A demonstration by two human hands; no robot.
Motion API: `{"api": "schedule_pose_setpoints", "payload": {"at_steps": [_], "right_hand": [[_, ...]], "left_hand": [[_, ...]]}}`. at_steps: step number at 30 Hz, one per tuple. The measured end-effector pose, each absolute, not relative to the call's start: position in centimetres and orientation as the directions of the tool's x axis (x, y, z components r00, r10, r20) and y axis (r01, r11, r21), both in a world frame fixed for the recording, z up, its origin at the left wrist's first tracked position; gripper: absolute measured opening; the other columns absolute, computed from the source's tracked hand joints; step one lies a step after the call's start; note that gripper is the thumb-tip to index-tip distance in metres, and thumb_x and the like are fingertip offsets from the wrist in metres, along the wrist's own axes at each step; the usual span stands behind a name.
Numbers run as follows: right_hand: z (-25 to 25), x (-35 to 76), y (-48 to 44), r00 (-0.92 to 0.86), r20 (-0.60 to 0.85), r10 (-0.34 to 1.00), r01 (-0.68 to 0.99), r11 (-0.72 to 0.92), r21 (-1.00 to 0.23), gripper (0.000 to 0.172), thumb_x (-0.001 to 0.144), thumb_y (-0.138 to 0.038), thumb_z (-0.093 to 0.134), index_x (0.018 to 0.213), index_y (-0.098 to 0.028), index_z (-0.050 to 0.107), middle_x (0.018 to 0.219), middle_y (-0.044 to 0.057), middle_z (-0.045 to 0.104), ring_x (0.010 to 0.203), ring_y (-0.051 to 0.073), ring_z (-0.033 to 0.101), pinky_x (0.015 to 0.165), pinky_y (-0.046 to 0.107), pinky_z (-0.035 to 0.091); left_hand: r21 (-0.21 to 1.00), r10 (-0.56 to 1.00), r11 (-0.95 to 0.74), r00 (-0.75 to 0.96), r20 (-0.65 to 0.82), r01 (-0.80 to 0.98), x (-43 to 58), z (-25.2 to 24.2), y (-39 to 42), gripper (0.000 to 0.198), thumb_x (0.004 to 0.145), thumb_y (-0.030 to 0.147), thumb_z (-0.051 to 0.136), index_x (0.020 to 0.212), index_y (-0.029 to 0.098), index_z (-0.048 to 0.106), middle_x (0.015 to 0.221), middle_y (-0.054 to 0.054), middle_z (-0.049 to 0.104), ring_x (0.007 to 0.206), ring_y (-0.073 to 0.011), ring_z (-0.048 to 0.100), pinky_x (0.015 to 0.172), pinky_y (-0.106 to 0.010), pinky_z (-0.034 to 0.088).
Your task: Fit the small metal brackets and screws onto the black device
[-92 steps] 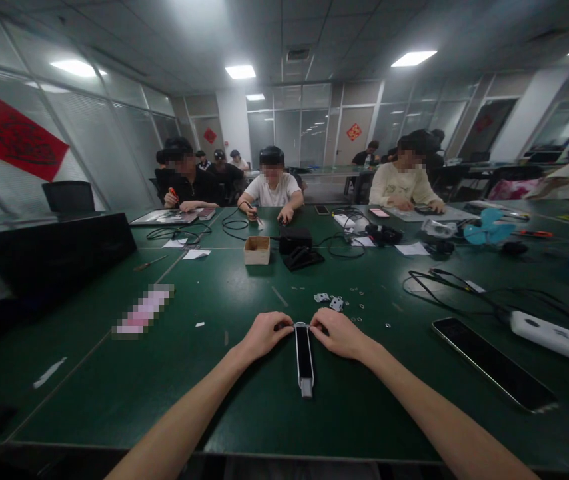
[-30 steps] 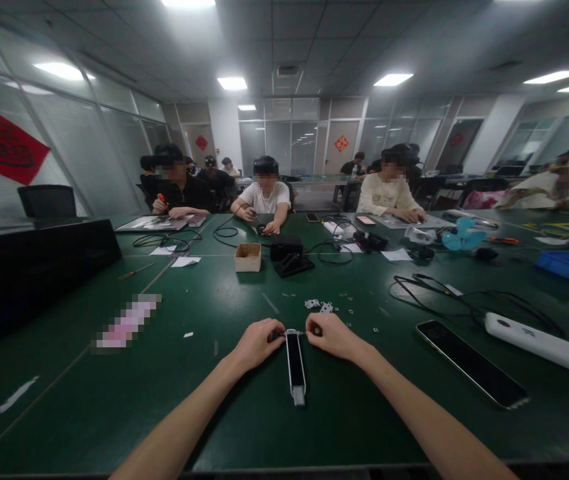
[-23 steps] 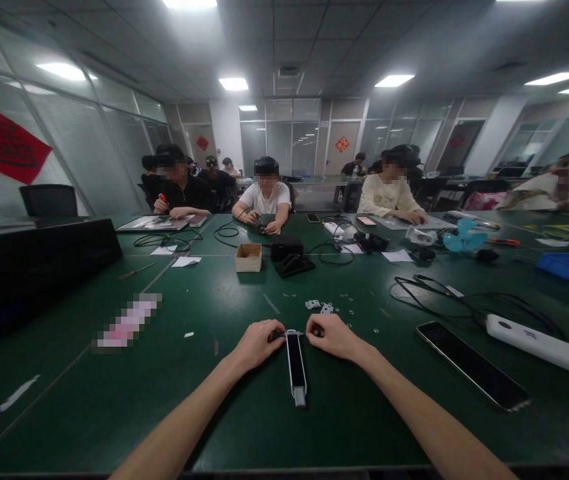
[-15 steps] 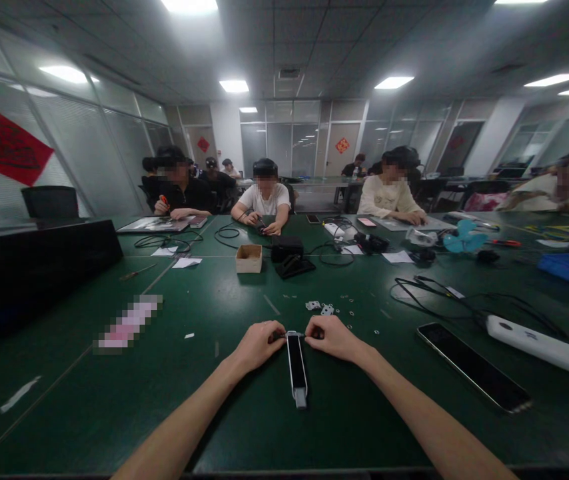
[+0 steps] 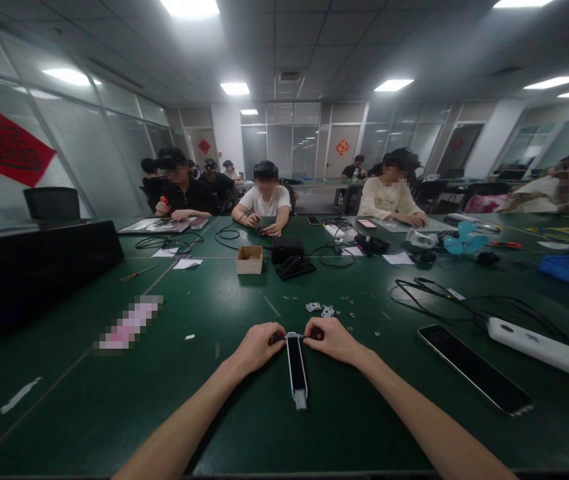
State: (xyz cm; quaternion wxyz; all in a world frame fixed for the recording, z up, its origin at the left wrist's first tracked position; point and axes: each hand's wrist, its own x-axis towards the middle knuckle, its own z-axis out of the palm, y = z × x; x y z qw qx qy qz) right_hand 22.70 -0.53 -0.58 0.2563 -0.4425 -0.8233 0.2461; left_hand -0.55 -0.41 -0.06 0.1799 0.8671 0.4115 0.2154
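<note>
A slim device with a white rim and a long black face lies on the green table, its narrow pale end toward me. At its far end, my left hand is closed in a pinch on the left side, with a small dark piece partly showing at the fingertips. Opposite it, my right hand is likewise pinched closed at the right corner. Fingers hide most of what either hand grips. Just beyond my hands lie small metal plates and several tiny rings.
To the right are a dark phone, a long white device and black cables. Ahead stand a small cardboard box and a black stand. A black panel rises at left. Several people sit across the table.
Both hands stay at the device's far end with almost the same grip. The view shifts very slightly; nothing else visibly differs.
</note>
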Motion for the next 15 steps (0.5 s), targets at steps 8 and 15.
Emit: {"api": "schedule_pose_setpoints", "payload": {"at_steps": [8,15], "right_hand": [[-0.1,22.49,-0.79,-0.484,0.194,0.853,0.56,0.473,-0.68,0.014,0.081,-0.027,0.059,0.091,-0.017,0.061,0.085,0.0,0.062,0.073,0.012,0.057,0.066,0.024,0.048],[-0.45,22.05,-0.69,-0.473,0.228,0.851,0.545,0.485,-0.684,0.013,0.08,-0.026,0.061,0.089,-0.018,0.064,0.083,0.0,0.063,0.072,0.012,0.057,0.065,0.024,0.047]], "left_hand": [[0.49,0.804,-0.575,0.561,0.194,0.655,-0.55,0.28,-0.58,0.013,0.085,0.025,0.054,0.093,0.018,0.061,0.084,0.0,0.061,0.072,-0.0135,0.055,0.064,-0.023,0.041],[0.48,0.799,-0.582,0.569,0.192,0.656,-0.54,0.25,-0.36,0.013,0.084,0.024,0.054,0.094,0.019,0.062,0.084,0.0,0.062,0.074,-0.0143,0.056,0.066,-0.023,0.042]]}}
